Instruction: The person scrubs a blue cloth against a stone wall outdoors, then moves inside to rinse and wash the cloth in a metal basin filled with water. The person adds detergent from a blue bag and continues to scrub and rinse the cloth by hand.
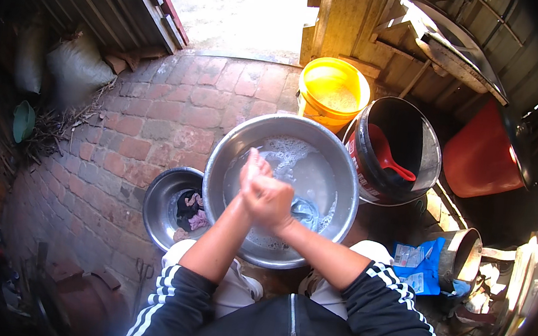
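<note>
My left hand and my right hand are pressed together above a large metal basin. Whether something small is between them cannot be told, as the fingers are blurred and overlap. The basin holds cloudy water with white suds. A pale blue wet thing, perhaps cloth or plastic, lies in the water beside my right hand. To the left, a smaller metal bowl stands against the basin and holds a dark cloth and pink, ruffled fabric pieces.
A yellow bucket and a dark bucket with a red plastic dipper stand beyond the basin. At right are a red tub and a blue plastic packet. White sacks lie far left on the brick floor.
</note>
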`<state>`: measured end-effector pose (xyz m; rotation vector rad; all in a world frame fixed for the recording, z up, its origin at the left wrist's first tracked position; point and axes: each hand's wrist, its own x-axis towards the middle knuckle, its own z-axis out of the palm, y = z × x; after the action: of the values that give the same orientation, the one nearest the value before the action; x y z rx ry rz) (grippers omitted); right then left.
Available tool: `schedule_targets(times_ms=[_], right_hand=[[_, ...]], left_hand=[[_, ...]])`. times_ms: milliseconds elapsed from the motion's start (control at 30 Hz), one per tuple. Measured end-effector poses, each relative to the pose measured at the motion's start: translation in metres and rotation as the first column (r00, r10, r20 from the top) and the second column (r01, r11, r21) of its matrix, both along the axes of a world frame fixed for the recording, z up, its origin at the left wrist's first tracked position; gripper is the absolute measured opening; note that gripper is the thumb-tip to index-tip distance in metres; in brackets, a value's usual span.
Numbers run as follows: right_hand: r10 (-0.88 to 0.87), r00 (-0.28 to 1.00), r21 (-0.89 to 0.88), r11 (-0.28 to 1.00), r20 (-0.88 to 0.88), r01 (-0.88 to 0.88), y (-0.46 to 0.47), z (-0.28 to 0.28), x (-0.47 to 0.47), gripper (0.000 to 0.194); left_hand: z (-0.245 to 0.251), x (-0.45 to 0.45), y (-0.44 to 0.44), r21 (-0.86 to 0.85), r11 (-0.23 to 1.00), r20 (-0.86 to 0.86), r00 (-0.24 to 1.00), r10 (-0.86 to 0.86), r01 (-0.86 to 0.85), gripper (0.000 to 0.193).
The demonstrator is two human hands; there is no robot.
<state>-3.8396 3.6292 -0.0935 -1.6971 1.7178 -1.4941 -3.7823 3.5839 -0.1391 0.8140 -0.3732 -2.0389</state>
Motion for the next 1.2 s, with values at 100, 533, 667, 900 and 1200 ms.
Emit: schedule_targets(times_ms=[100, 533, 667, 900, 1200], right_hand=[[-0.19, 0.967, 0.245, 0.959, 0.173, 0.144, -0.011, -0.003, -0.011, 0.028], [-0.272, 0.958, 0.119, 0.958, 0.09, 0.261, -0.008, 0.001, 0.006, 0.029], [0.09, 0.996, -0.159, 0.983, -0.002, -0.09, -0.007, 0.007, 0.01, 0.028], [-0.196, 0.98, -0.015, 0.981, -0.03, 0.196, -0.014, -0.003, -0.003, 0.024], [0.059, 0.981, 0.265, 0.958, 0.182, -0.107, -0.032, 0.017, -0.042, 0.042]], left_hand=[[-0.004, 0.002, 0.003, 0.296, 0.939, 0.314, 0.946, 0.076, -0.174, 0.035], [-0.013, 0.016, -0.011, -0.035, 0.999, -0.058, 0.998, -0.002, 0.0, 0.043], [-0.013, 0.019, -0.013, -0.06, 0.986, -0.311, 0.936, -0.166, 0.155, 0.049], [0.005, 0.012, -0.009, 0.133, 0.991, -0.134, 0.991, 0.014, 0.004, 0.038], [0.035, 0.024, -0.018, 0.051, 0.995, -0.226, 0.971, -0.074, 0.088, 0.044]])
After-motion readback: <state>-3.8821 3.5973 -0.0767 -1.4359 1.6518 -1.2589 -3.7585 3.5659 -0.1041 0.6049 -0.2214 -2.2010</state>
